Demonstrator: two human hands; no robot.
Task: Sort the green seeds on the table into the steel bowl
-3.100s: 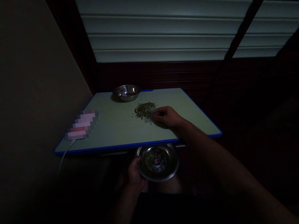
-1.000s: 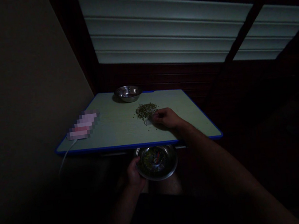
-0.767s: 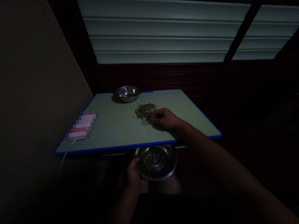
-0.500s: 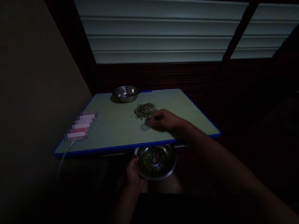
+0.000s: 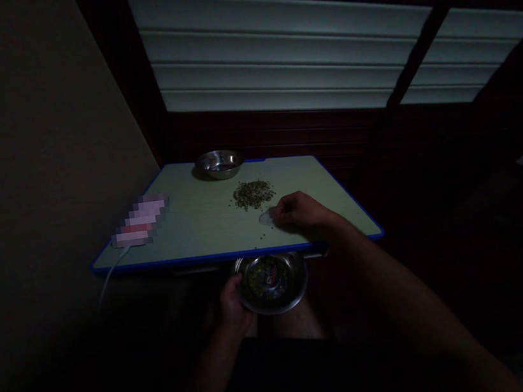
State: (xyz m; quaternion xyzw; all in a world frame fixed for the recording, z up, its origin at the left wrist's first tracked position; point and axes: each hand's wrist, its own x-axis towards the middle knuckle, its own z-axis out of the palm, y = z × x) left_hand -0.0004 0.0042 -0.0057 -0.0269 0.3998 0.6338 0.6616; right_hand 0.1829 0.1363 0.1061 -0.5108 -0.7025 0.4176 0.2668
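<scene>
My left hand [image 5: 234, 305] grips the left rim of a shiny metal bowl [image 5: 298, 294], held just under the table's front edge. Small greenish grains and a dark and red patch show on the bowl's bottom. My right hand [image 5: 299, 209] is closed on a small clear, flat, rounded piece [image 5: 267, 218], perhaps plastic, resting low over the table. Just beyond it lies a loose pile of small greenish-brown grains [image 5: 252, 194]. A few stray grains are scattered between the clear piece and the front edge.
The pale table [image 5: 189, 231] has a blue rim. A second metal bowl [image 5: 219, 165] stands at its back left. A blurred-out pink object [image 5: 139, 221] with a white cable [image 5: 108, 277] lies at the left, beside the wall [image 5: 44, 154]. Louvred panels [image 5: 271, 53] rise behind. The room is dim.
My right hand and the clear piece have drawn back from the pile, toward the front right. Stray grains now lie closer to the front edge. My left hand still holds the bowl in place.
</scene>
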